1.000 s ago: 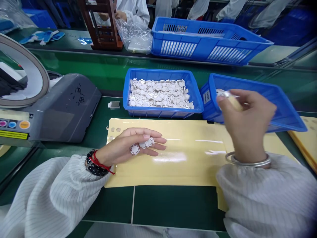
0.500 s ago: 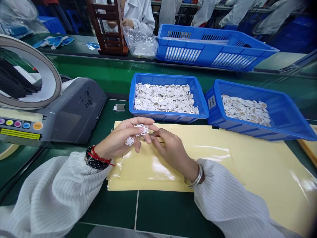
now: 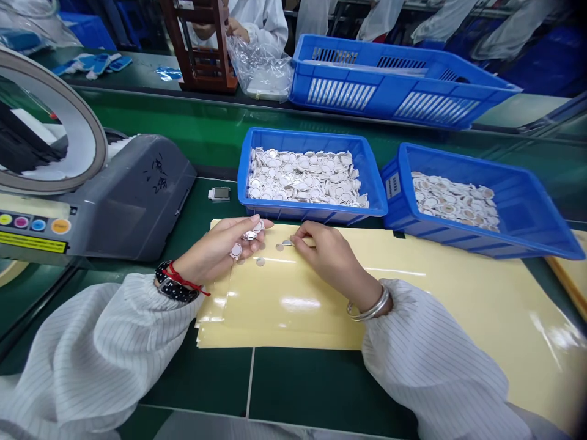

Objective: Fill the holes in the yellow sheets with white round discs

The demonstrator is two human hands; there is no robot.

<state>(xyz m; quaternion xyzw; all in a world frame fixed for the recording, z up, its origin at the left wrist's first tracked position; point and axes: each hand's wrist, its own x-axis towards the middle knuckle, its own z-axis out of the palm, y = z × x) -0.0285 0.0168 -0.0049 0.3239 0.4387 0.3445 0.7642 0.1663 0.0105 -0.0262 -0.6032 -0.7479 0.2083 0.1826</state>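
Middle bin (image 3: 312,137): blue, at 12 o'clock from the hands, full of round white pieces (image 3: 302,177).
Right bin (image 3: 458,160): blue, at 2 o'clock, with a thinner layer of the same pieces.
Left hand (image 3: 220,247): fingers curled around a few white rings (image 3: 250,234).
Right hand (image 3: 330,253): fingertips pinched on a small disc (image 3: 287,242), down on the yellow sheet (image 3: 413,287).
Change: the hands touched half a second ago; now they are apart, with loose discs (image 3: 260,261) lying between them.
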